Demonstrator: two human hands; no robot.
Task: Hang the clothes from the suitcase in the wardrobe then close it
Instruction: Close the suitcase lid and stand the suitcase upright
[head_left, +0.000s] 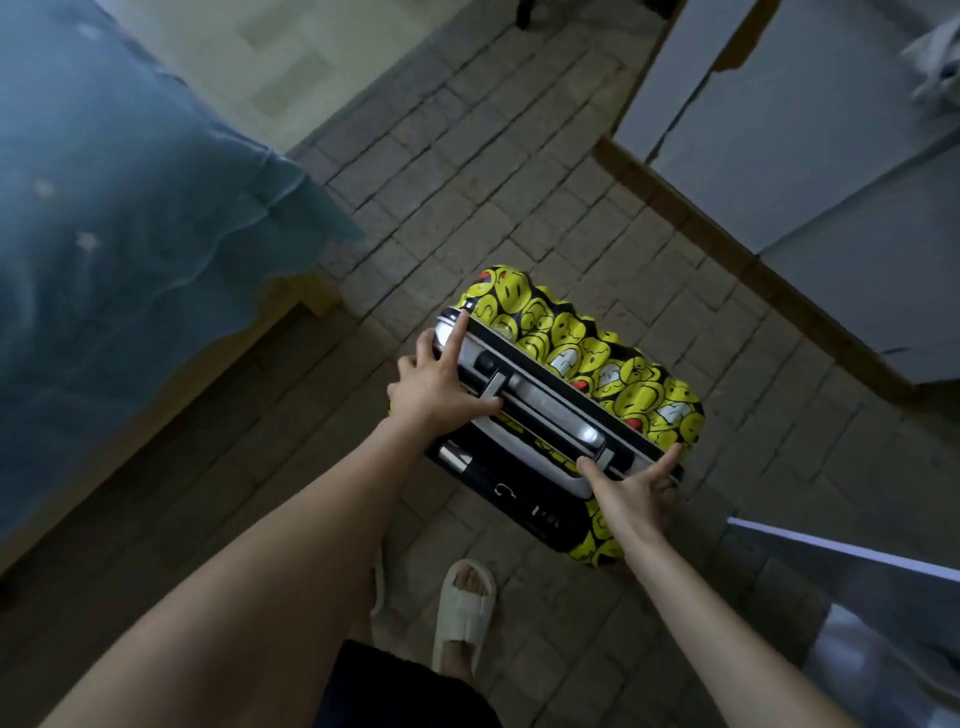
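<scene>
On the brick floor, left hand and right hand (fingers spread) press the suitcase.

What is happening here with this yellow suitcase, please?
A person stands over a closed suitcase printed with yellow smiley faces, upright on the brick-patterned floor between a bed with a blue cover and white furniture. The left hand rests on its top edge by the handle, index finger stretched out; the right hand holds the other end. No clothes are out yet.
</scene>
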